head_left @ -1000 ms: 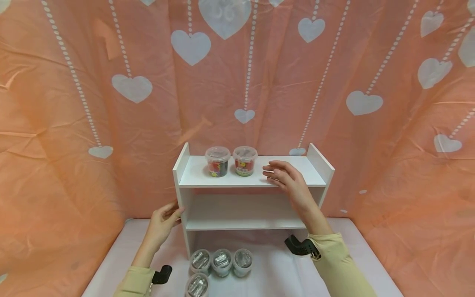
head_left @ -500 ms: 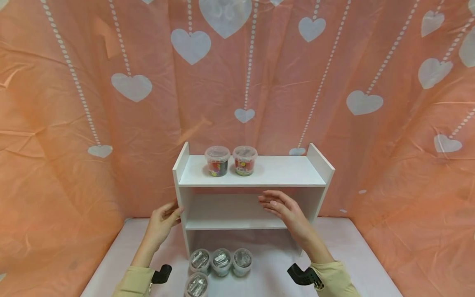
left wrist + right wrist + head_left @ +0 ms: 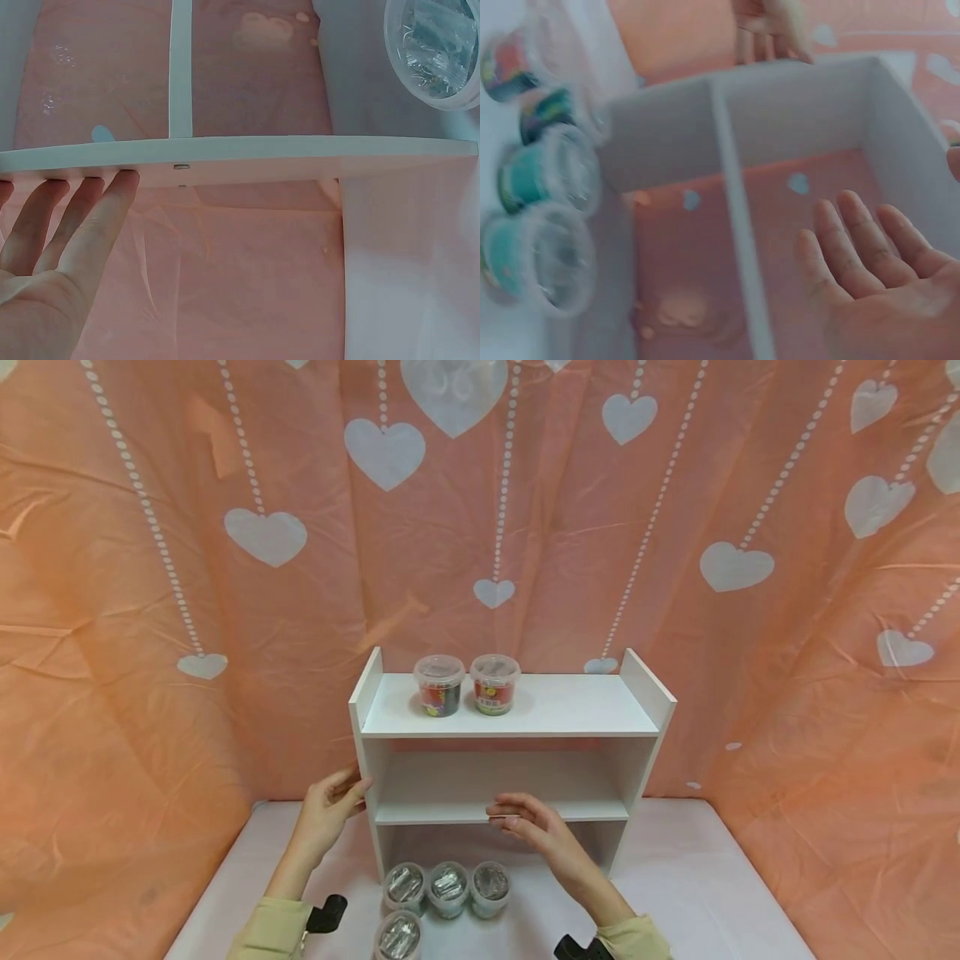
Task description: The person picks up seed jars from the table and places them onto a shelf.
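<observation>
A white shelf unit (image 3: 491,787) stands on the table. Against the outer face of its left side panel rests my left hand (image 3: 324,814); in the left wrist view its fingertips touch the panel, the fingers fairly straight. My right hand (image 3: 551,843) hangs in the air before the lower part of the shelf, holding nothing, its fingers loosely extended. Below and left of it several lidded plastic tubs stand on the table, the nearest being a clear tub (image 3: 491,890). On the top board sit two tubs, a left tub (image 3: 439,686) and a right tub (image 3: 495,684).
The white tabletop (image 3: 697,893) spreads around the shelf. Behind it hangs an orange curtain (image 3: 300,710) printed with white hearts. One tub (image 3: 398,935) stands in front of the row of others, near the bottom of the head view.
My right hand has come down from beside the top board, past the middle board, and slightly left toward the tubs on the table. The left hand and the tubs have stayed put.
</observation>
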The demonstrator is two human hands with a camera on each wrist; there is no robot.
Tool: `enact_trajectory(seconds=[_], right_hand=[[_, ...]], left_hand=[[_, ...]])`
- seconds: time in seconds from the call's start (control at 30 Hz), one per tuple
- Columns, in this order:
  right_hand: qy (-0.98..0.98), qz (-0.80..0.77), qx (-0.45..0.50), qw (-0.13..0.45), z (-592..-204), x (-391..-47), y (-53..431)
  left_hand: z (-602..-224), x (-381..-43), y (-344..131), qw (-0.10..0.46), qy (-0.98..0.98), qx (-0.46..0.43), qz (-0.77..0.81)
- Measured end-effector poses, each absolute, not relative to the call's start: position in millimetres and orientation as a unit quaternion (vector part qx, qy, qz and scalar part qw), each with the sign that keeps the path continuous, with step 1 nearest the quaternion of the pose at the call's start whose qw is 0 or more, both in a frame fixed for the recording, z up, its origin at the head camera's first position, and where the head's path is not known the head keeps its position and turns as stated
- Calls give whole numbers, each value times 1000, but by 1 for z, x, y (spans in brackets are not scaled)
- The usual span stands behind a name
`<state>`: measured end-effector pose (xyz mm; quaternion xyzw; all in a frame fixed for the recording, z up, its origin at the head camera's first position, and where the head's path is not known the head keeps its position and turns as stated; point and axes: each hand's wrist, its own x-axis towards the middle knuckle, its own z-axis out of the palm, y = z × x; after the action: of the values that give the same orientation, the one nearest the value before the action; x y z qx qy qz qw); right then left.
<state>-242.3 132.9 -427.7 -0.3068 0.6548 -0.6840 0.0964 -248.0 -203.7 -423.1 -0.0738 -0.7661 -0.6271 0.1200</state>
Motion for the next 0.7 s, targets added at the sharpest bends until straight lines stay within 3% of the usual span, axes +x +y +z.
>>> enact_trajectory(seconds=[0.7], right_hand=[[635, -696, -273, 193, -488, -218, 83]], left_hand=[[-425, -248, -204, 128, -768, -78, -623]])
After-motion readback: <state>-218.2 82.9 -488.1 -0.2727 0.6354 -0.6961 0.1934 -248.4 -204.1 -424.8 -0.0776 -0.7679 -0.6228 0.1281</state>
